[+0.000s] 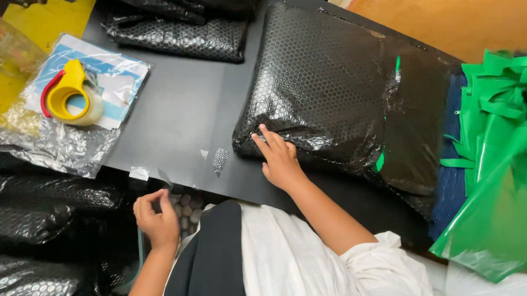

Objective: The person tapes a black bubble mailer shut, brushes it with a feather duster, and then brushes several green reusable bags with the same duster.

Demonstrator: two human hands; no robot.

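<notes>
A large package wrapped in black bubble wrap point(325, 81) lies on the black table point(181, 121), with a bit of green showing at its right seam. My right hand point(279, 160) rests flat on the package's near left corner, fingers spread and pressing the wrap down. My left hand point(155, 219) hovers below the table's near edge with its fingertips pinched together on what looks like a thin clear strip of tape point(140, 251) hanging down. A small piece of clear tape point(139, 173) sticks to the table edge just above that hand.
A yellow and red tape dispenser point(69, 95) sits on a clear plastic bag point(53, 143) at the left. Folded black bubble wrap point(178, 34) lies at the back, more of it point(38, 208) at lower left. Green bags point(497, 157) pile at the right. A clear cup point(6, 49) stands far left.
</notes>
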